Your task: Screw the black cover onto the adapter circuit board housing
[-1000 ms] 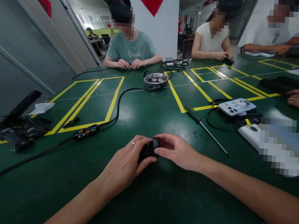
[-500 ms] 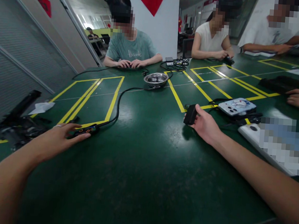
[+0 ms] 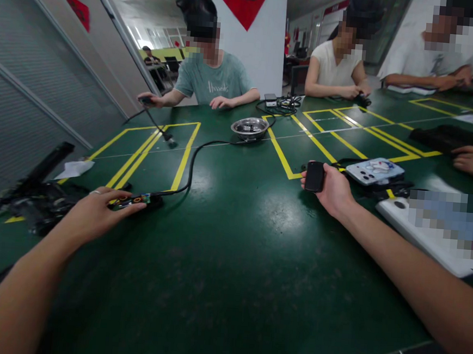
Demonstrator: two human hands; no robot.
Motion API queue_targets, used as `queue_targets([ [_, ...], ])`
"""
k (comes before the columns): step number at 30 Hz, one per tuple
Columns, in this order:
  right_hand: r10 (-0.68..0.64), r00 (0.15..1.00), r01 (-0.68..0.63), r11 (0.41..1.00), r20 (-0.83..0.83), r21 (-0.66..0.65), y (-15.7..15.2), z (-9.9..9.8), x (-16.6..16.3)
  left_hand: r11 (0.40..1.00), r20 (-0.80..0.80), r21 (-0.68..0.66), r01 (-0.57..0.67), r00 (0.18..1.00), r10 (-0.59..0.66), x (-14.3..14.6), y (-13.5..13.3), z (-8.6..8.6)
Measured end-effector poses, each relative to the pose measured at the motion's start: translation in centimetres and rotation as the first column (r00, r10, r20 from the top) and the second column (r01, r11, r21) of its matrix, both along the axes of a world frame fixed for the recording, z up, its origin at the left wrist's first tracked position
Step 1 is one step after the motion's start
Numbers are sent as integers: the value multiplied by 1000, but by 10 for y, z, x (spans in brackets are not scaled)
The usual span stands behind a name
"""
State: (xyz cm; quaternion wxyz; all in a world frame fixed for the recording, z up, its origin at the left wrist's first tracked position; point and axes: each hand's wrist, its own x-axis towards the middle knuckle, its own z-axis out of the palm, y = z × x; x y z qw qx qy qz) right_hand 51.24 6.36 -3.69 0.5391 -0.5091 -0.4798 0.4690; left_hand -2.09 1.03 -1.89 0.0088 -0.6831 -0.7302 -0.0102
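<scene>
At the left, my left hand (image 3: 98, 212) is closed around a black corded device (image 3: 136, 199), thumb on the near side and fingers on the far side. Its upper face shows orange and coloured inner parts. From its far end a thick black cable (image 3: 191, 170) curves away over the table. My right hand (image 3: 337, 193) grips a small black rectangular block (image 3: 314, 176), raised a little above the table with a flat face towards me. Whether the block is a cover or a solid piece I cannot tell.
A metal bowl (image 3: 249, 128) with small parts stands mid-table. Black equipment (image 3: 40, 200) lies at the left. A phone in a patterned case (image 3: 376, 170) and a white phone-like object (image 3: 424, 232) are at the right. Across the table, a person in a green shirt (image 3: 217, 80) holds a plugged cord.
My right hand has moved slightly right and turned the black block's flat face towards me. My left hand keeps its hold. The person opposite has lifted a cord with a plug to the left.
</scene>
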Motion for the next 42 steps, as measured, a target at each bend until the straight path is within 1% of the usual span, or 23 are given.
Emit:
queue_targets([
  [2, -20, 981, -2, 994, 195, 109, 2, 0, -3, 998, -49, 44, -36, 998, 38, 4, -2, 3],
  [3, -29, 954, -22, 986, 297, 168, 2, -1, -6, 997, -74, 54, -63, 995, 67, 6, -4, 4],
  [5, -36, 873, -103, 961, 487, 257, 1, -5, -13, 990, -110, 70, -120, 986, 128, 10, -7, 8],
  [8, -18, 712, -258, 923, 702, 285, -4, -13, -23, 983, -132, 105, -152, 977, 165, 15, -13, 14],
  [10, -22, 615, -335, 898, 788, 287, -7, -14, -30, 979, -137, 129, -160, 975, 177, 18, -16, 16],
  [13, -70, 516, -419, 849, 854, 323, -13, -6, -51, 965, -135, 162, -206, 964, 228, 23, -19, 18],
  [14, -89, 484, -456, 824, 870, 338, -15, -1, -63, 960, -135, 174, -221, 960, 245, 25, -19, 18],
  [16, -150, 373, -579, 734, 916, 356, -21, 6, -99, 950, -137, 202, -239, 953, 269, 28, -21, 18],
  [18, -137, 353, -678, 644, 925, 354, -26, 7, -148, 939, -134, 231, -254, 948, 289, 30, -23, 18],
  [20, -35, 381, -745, 580, 924, 329, -32, 3, -204, 930, -124, 255, -266, 945, 304, 32, -25, 18],
  [21, 39, 411, -762, 563, 911, 319, -35, 0, -232, 927, -122, 263, -266, 944, 306, 32, -25, 17],
  [22, 109, 460, -760, 562, 881, 327, -37, -4, -257, 927, -124, 269, -260, 946, 301, 32, -26, 17],
  [24, 139, 486, -750, 574, 863, 330, -38, -10, -299, 930, -129, 273, -247, 948, 289, 32, -27, 16],
  [25, 157, 486, -745, 589, 860, 313, -38, -12, -313, 932, -130, 270, -243, 950, 285, 32, -27, 17],
  [26, 168, 471, -751, 591, 866, 294, -36, -13, -323, 933, -129, 265, -244, 950, 285, 33, -27, 17],
  [27, 172, 456, -753, 597, 873, 276, -33, -14, -327, 932, -127, 262, -251, 948, 291, 33, -26, 17],
  [29, 168, 423, -762, 598, 890, 249, -26, -14, -321, 933, -133, 249, -259, 945, 298, 34, -25, 18],
  [31, 149, 398, -769, 591, 905, 241, -19, -13, -300, 938, -149, 242, -247, 946, 287, 37, -24, 19],
  [32, 139, 387, -779, 578, 911, 243, -16, -13, -285, 943, -156, 238, -232, 949, 273, 39, -24, 19],
  [34, 113, 360, -789, 566, 926, 238, -13, -12, -249, 953, -163, 223, -206, 956, 245, 46, -23, 21],
  [37, 92, 316, -795, 569, 944, 211, -17, -10, -184, 963, -154, 208, -173, 966, 207, 65, -25, 25],
  [40, 52, 330, -747, 624, 943, 227, -31, -6, -120, 979, -119, 192, -68, 989, 92, 92, -29, 26],
  [42, 56, 331, -736, 640, 942, 220, -44, -1, -85, 981, -89, 192, -12, 996, 29, 111, -32, 25],
])
